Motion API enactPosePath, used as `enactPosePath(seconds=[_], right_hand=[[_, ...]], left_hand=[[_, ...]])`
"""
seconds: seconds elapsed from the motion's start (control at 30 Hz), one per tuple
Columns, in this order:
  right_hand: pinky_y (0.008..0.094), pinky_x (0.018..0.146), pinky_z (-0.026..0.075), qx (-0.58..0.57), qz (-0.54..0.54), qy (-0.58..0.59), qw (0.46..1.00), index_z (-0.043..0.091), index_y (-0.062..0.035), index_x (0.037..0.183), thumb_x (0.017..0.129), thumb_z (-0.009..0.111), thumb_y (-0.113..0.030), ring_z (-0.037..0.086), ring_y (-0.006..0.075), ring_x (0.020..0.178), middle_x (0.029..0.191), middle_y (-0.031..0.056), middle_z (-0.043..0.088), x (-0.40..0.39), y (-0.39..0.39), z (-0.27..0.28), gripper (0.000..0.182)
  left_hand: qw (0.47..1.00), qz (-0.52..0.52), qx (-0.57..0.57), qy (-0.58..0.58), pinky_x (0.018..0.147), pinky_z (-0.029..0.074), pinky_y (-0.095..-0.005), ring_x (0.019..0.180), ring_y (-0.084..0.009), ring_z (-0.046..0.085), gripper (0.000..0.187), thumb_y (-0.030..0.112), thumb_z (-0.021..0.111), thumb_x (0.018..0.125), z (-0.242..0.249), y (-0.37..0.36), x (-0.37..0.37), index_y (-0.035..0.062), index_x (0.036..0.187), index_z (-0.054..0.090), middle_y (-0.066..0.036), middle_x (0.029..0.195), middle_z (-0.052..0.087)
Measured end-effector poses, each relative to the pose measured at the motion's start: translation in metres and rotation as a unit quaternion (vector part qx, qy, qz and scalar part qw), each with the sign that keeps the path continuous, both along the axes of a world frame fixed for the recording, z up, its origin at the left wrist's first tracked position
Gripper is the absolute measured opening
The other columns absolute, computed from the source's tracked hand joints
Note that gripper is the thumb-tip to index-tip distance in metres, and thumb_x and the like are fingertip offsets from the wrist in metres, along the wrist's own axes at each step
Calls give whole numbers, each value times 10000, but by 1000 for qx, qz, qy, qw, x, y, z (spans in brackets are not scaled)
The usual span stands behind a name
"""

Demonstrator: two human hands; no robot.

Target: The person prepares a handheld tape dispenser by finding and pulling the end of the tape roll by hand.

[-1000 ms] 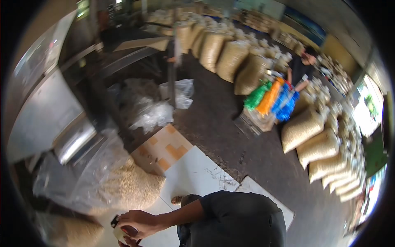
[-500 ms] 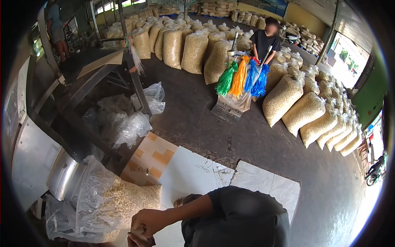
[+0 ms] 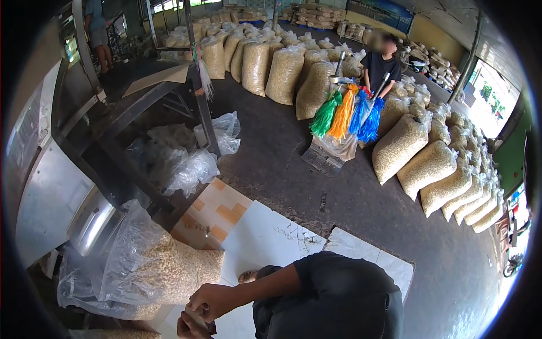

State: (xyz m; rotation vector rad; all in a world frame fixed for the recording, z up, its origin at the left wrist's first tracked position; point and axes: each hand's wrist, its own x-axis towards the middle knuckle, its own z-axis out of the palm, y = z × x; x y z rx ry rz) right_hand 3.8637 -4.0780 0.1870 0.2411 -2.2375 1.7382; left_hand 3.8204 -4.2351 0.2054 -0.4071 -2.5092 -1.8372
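Observation:
At the bottom, my right hand (image 3: pixel 212 300) pinches the upper side of a small pale brown item (image 3: pixel 196 316), which I cannot make out. Just below it my left hand (image 3: pixel 191 327), partly cut off by the frame's edge, has its fingers closed at the item's lower side. Something dark red shows beside the fingers. Left of my hands lies a large clear bag of pale puffed pieces (image 3: pixel 180 268), its loose plastic mouth spread toward a metal chute (image 3: pixel 96 226).
A metal machine (image 3: pixel 53 192) and dark frame (image 3: pixel 135 113) stand left, with crumpled plastic bags (image 3: pixel 192 169) beside them. Beyond are rows of filled sacks (image 3: pixel 285 73). A person (image 3: pixel 381 68) stands behind a trolley with coloured tassels (image 3: pixel 344 116); another person (image 3: pixel 97 34) is far left.
The view has shifted, so the surroundings sit a little further right and lower. Both hands remain together at the small item. Part of another filled bag now shows at the bottom left.

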Motion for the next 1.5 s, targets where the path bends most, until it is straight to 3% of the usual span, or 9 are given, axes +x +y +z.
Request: enactPosePath(seconds=[0.17,0.27,0.37,0.57,0.97,1.33,1.4,1.43,1.5], right_hand=[[365,570,484,65,-18,24,997,608,13,762,686,699,-84,620,258,658,722,101,578,-1,1,-14,153],[364,586,502,11,4,0,1000,606,11,778,713,690,-80,636,262,689,754,101,596,5,5,-10,140],[364,598,513,41,-9,45,998,609,8,778,724,681,-73,646,266,725,801,109,609,6,4,2,121],[364,598,515,87,6,37,996,631,-3,773,719,694,-76,648,265,743,845,112,620,-4,5,-4,110],[339,602,517,52,17,52,997,660,21,875,708,700,-68,652,229,715,922,92,639,-17,-3,3,193],[323,650,548,50,26,31,998,678,12,959,738,713,-83,679,220,748,1049,126,659,-31,-11,-9,243],[321,656,550,36,45,38,998,677,11,961,737,729,-76,676,218,745,1054,120,659,-40,-13,-13,246],[320,666,554,26,56,38,997,675,12,973,732,742,-60,675,216,751,1069,118,659,-43,-12,-17,260],[305,734,566,-36,102,11,994,670,14,1026,722,766,5,676,189,813,1133,115,656,-47,-13,-10,319]], left_hand=[[998,-40,-39,-24,514,384,-440,567,-238,466,428,304,623,974,-1,-7,-2,-100,849,686,-172,672,632],[997,-48,-48,-42,532,392,-449,586,-251,481,381,265,636,961,-4,-6,-5,-101,872,688,-173,701,643],[996,-25,-41,-75,551,420,-448,600,-270,517,370,258,643,956,9,2,-4,-102,890,698,-190,736,666],[998,-25,-53,-2,592,469,-448,649,-286,579,355,255,660,950,2,2,-10,-96,935,716,-218,803,701],[1000,15,-8,-1,491,402,-423,552,-243,519,393,284,643,964,0,-6,-18,-76,821,708,-177,692,663],[999,34,6,-15,493,375,-434,566,-226,473,433,312,634,959,-11,-15,-30,-89,801,673,-153,652,613],[999,24,11,-31,520,441,-409,607,-221,554,402,318,699,937,-27,-27,-38,-80,884,675,-156,742,664],[999,32,7,-17,599,488,-309,669,-115,570,300,182,604,948,-42,-29,-50,-49,761,646,-54,683,636],[1000,22,13,18,581,491,-306,685,-118,593,334,195,596,962,-46,-34,-52,-91,803,666,-90,717,675]])
